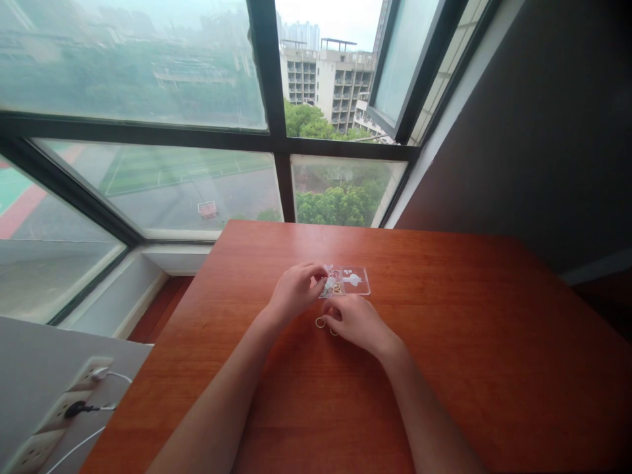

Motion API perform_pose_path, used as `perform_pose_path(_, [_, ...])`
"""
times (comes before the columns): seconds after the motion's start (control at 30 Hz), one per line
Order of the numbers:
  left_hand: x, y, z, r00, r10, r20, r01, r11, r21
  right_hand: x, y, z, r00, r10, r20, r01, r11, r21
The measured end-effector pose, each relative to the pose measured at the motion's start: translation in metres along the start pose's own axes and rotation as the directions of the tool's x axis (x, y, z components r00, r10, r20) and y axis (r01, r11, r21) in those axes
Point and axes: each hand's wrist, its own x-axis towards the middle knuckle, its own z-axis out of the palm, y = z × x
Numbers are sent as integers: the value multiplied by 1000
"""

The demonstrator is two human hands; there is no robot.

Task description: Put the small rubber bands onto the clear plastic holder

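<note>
A small clear plastic box (367, 282) lies on the wooden table, its lid half opened out to the right with a white printed pattern. Small rings (336, 288) in several colours sit in its left half. My left hand (297, 289) curls its thumb and fingers round the box's left end, partly covering it. Just in front of the box is my right hand (356, 320), thumb and fingers drawn together low over the table; anything between them is hidden. By its fingertips lies a pale yellow ring (320, 322), with another partly hidden under the hand.
The reddish-brown table (474, 342) reaches to the window frame (284, 187) at the back. A dark wall (533, 145) rises on the right. At lower left, wall sockets (59, 411) hold plugged-in cables.
</note>
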Motion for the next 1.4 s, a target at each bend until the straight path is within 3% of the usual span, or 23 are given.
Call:
perform_pose_path(0.27, [1,2,-1,1000,6,5,-6,1000,2,3,-1,5,999,29,20,-27,992,-126])
perform_pose_path(0.53, [0,0,-1,1000,10,17,-10,1000,0,2,1,-7,984,90,-153,-102,992,-75])
perform_pose_path(0.77, [0,0,0,1000,2,27,-2,1000,1,1,-2,-4,997,52,63,-48,996,-71])
perform_pose_path(0.93, [0,0,0,999,4,37,-4,1000,-4,2,-2,-3,996,64,57,-56,989,-134])
perform_pose_path(1.07, [0,1,0,999,4,33,-3,999,-53,4,0,-7,992,87,-96,-96,991,-95])
perform_pose_path(1.23, [1,3,1,997,-10,71,22,987,-159,5,10,-12,915,123,-385,-142,990,-21])
perform_pose_path(1.4, [1,6,5,993,-6,117,35,970,-240,5,14,-12,880,112,-461,-126,992,0])
